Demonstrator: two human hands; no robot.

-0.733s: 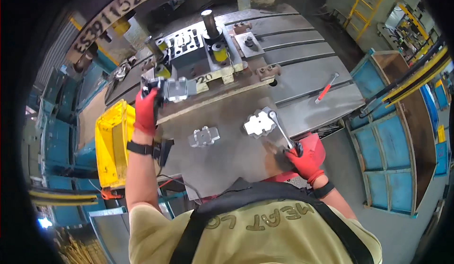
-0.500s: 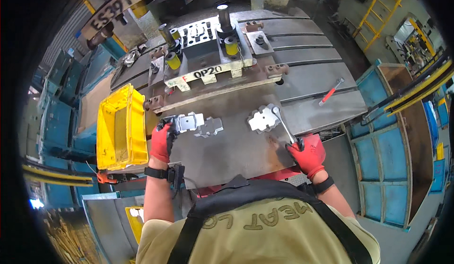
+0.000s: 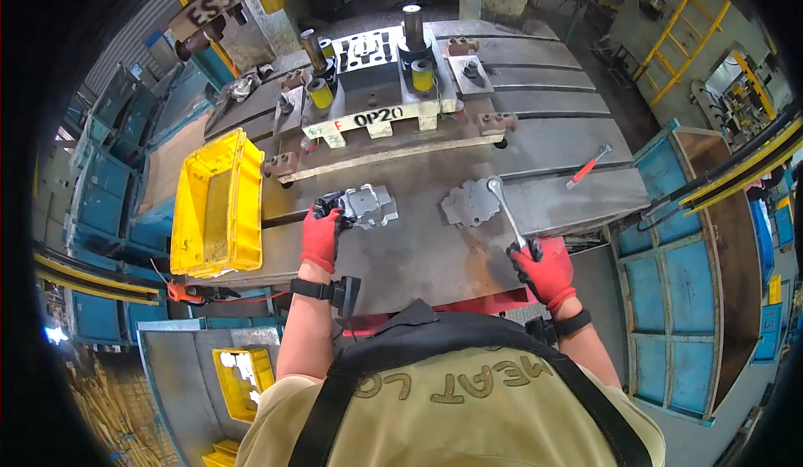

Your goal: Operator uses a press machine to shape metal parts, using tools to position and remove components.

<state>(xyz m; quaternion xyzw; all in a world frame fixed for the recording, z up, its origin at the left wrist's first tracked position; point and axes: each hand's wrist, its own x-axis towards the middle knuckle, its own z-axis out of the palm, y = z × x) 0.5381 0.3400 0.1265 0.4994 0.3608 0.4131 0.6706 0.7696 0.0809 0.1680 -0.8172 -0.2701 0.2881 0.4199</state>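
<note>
Red-and-black gloves cover both hands. My left hand (image 3: 324, 220) is closed on the left edge of a grey stamped sheet-metal part (image 3: 366, 204), which lies over or against another flat part on the steel table; the overlap hides how they meet. My right hand (image 3: 542, 268) grips the handle of a wrench-like metal tool (image 3: 508, 213) with a round head. That head rests at the right edge of a second grey group of stamped metal parts (image 3: 470, 203), lying on the table. Whether the head touches the parts, I cannot tell.
A yellow crate (image 3: 251, 207) stands at the table's left edge. Beyond the parts sits a press die (image 3: 368, 90) with posts and yellow cylinders. A red-handled tool (image 3: 588, 167) lies on the slotted table (image 3: 552, 145) at right. A blue-panelled bin (image 3: 657, 287) stands beyond the right edge.
My left hand has moved right with its metal part, which now covers most of the part beside it. My right hand holds the tool in nearly the same place. The whole view has shifted slightly.
</note>
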